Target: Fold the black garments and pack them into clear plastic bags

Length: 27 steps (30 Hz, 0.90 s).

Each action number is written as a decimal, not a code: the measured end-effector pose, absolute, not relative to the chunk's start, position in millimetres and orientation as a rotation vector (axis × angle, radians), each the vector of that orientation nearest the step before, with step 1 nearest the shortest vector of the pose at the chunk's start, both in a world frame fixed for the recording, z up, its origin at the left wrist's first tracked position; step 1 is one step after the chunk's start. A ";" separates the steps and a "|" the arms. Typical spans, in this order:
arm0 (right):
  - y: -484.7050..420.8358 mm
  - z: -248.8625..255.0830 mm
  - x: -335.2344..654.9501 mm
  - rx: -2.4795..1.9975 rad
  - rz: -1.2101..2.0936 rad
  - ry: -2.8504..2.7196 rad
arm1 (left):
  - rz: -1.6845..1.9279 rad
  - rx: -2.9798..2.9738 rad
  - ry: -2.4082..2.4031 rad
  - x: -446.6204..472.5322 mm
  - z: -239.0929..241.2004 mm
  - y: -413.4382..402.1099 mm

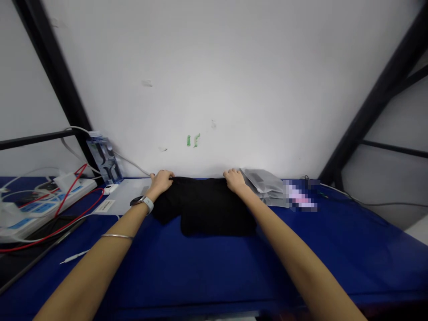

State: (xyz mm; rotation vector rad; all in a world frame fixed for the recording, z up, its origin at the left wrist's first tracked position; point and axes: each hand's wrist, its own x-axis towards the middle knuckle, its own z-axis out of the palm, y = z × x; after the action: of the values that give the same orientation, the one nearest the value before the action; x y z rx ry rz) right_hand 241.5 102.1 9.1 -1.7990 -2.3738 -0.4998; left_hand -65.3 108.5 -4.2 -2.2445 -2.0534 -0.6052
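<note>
A black garment [214, 207] lies partly folded on the blue table, its far edge close to the wall. A flap like a short sleeve sticks out on its left side. My left hand [161, 182], with a watch on the wrist, is closed on the far left corner of the cloth, fingertips pinching the edge. At the far right corner my right hand [234, 179] grips the cloth with curled fingers, some of them hidden behind the hand. Just right of that hand lie frosted zip bags [265, 183].
On the left are a power strip [43, 207] with red and white cables, a clear bottle [105, 158], a grey flat sheet [125, 195] and a white pen-like stick [74, 257]. Black frame bars [371, 98] slant at both sides. The blue table [207, 276] meets a white wall.
</note>
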 end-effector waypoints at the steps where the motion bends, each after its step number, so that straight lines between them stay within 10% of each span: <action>1: 101.4 12.8 243.3 -1.791 -0.509 -2.365 | -0.636 -2.232 -2.062 -66.1 0.9 106.9; 9: 61.8 64.7 284.6 -1.440 -0.227 -2.172 | -1.225 -2.478 -1.846 -98.2 55.6 67.0; 17: -28.0 93.5 323.2 -1.238 0.642 -2.588 | -0.556 -3.186 -1.747 -112.9 82.4 -22.8; 27: 1.1 36.2 283.8 -1.454 0.301 -2.580 | -0.563 -2.916 -1.885 -112.3 24.1 19.2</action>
State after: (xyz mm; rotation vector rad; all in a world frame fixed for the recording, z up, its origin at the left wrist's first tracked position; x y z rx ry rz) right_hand 283.8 1.1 36.2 -1.4541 -2.5797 0.3013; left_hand -112.3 19.2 24.1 -2.9163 -1.8851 -0.5632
